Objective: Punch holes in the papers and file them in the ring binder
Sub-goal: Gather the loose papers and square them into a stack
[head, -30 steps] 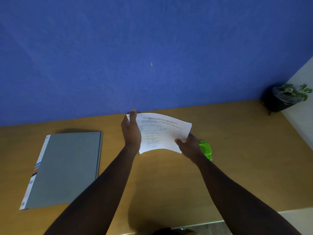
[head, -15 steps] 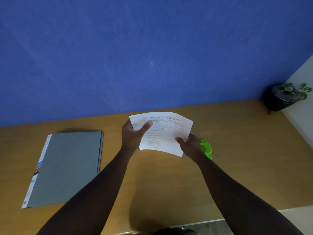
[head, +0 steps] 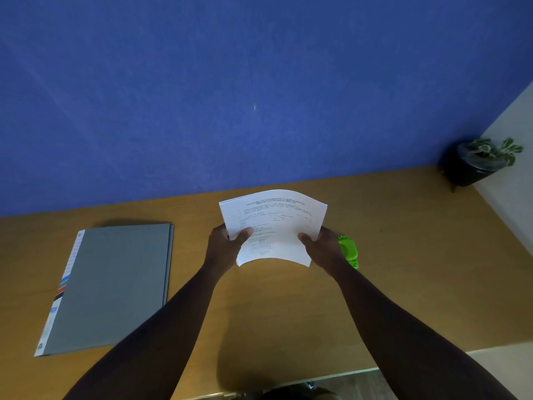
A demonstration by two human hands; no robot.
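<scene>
A thin stack of printed white papers (head: 274, 223) is held up above the wooden desk (head: 418, 269), bowed upward in the middle. My left hand (head: 223, 246) grips its left edge, thumb on top. My right hand (head: 321, 249) grips the right edge the same way. A green hole punch (head: 349, 251) lies on the desk just right of my right hand, partly hidden by it. The grey ring binder (head: 112, 284) lies closed and flat at the left of the desk.
A blue wall (head: 230, 96) rises directly behind the desk. A small potted plant (head: 481, 163) in a dark pot stands at the far right corner. The desk's front edge runs along the bottom of the view.
My left hand slid from the sheet's top left corner down to its left edge. The papers turned to face me squarely, held by both hands.
</scene>
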